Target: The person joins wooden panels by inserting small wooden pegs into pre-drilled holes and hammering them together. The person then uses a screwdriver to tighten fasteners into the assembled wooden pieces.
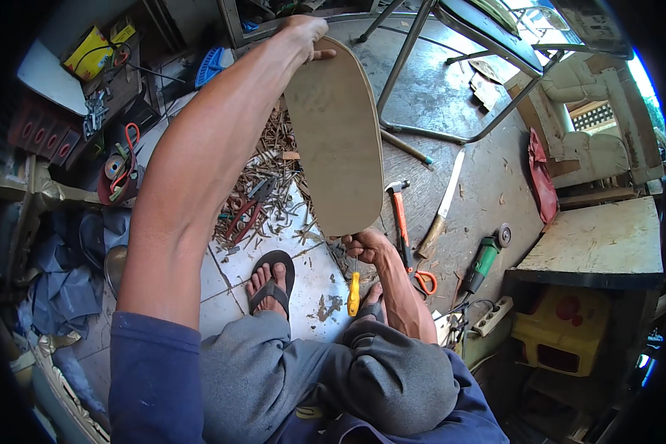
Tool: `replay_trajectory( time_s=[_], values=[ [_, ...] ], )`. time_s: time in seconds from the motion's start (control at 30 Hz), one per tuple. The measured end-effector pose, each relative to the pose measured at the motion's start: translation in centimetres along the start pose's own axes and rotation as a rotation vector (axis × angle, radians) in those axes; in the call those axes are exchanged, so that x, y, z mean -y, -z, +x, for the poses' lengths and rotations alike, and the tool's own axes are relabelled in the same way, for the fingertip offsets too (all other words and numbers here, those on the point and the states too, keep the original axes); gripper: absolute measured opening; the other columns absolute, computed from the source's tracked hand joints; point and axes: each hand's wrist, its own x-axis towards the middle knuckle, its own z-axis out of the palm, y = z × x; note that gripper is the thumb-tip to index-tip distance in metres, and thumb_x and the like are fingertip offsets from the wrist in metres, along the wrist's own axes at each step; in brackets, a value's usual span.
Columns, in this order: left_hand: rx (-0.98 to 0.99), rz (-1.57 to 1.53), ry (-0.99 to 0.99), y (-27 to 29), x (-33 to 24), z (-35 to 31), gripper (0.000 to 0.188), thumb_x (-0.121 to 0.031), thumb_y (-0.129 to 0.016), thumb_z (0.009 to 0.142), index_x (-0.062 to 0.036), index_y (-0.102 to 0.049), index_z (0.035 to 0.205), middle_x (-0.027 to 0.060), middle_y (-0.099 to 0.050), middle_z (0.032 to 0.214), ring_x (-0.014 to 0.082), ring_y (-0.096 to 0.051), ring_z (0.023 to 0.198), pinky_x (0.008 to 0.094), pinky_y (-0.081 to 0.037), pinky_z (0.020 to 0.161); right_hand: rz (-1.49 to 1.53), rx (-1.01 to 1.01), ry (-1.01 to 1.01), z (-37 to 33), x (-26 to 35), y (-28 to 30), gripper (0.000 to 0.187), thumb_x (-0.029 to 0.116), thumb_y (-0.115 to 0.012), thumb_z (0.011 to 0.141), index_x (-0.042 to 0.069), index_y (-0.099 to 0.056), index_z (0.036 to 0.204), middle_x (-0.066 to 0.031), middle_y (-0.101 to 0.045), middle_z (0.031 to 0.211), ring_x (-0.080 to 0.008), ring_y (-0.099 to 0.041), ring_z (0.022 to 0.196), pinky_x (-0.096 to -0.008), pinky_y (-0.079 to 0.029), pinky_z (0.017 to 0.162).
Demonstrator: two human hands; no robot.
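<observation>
A flat brown board with rounded corners [337, 140] is held up in front of me, its long side running away from my body. My left hand [305, 38] grips its far end, fingertips lapping over the face. At the near end, my right hand [366, 244] is closed on the edge, with its other fingers partly hidden. Just below that hand is a screwdriver with a yellow handle [354, 294], its shaft pointing up to the fingers; I cannot tell whether they hold it. To the right lie a claw hammer [400, 218] and a long knife [445, 200].
Red-handled pliers [248, 211] lie among scattered wood scraps [268, 163] on the left. On the right are a green angle grinder [485, 259], orange-handled scissors [425, 281] and a power strip [491, 317]. A metal-framed chair [411, 66] stands at the far right.
</observation>
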Motion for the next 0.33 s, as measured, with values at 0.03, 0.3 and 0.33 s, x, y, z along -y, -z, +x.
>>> replay_trajectory(
  time_s=[0.03, 0.3, 0.33],
  values=[
    [-0.004, 0.001, 0.011, 0.8, 0.0, 0.0, 0.022, -0.004, -0.062, 0.091, -0.0023, -0.062, 0.113, 0.0078, -0.06, 0.098, 0.0188, -0.063, 0.071, 0.0342, -0.067, 0.057, -0.006, -0.019, 0.002, 0.1, 0.0, 0.3, 0.02, 0.018, -0.06, 0.099, -0.002, -0.065, 0.102, -0.0021, -0.058, 0.07, -0.0013, -0.028, 0.041, -0.0183, -0.024, 0.035],
    [-0.117, 0.225, 0.108, 14.7, 8.8, 0.8, 0.036, -0.034, -0.066, 0.095, -0.0029, -0.065, 0.113, 0.0106, -0.066, 0.097, 0.0167, -0.061, 0.063, 0.0404, -0.062, 0.051, -0.604, -0.445, -0.02, -3.4, 2.3, -0.6, 0.031, 0.032, -0.059, 0.098, 0.006, -0.07, 0.085, 0.0013, -0.052, 0.059, -0.0055, -0.033, 0.04, -0.0242, -0.021, 0.035],
    [-0.124, 0.235, 0.111, 15.1, 8.8, 1.0, 0.036, -0.034, -0.066, 0.095, -0.0029, -0.065, 0.113, 0.0106, -0.066, 0.097, 0.0167, -0.061, 0.063, 0.0404, -0.062, 0.051, -0.671, -0.45, -0.031, -3.9, 2.7, -1.5, 0.039, 0.042, -0.059, 0.097, 0.011, -0.069, 0.075, 0.0015, -0.051, 0.054, -0.0074, -0.038, 0.04, -0.0267, -0.02, 0.036]
  ],
)
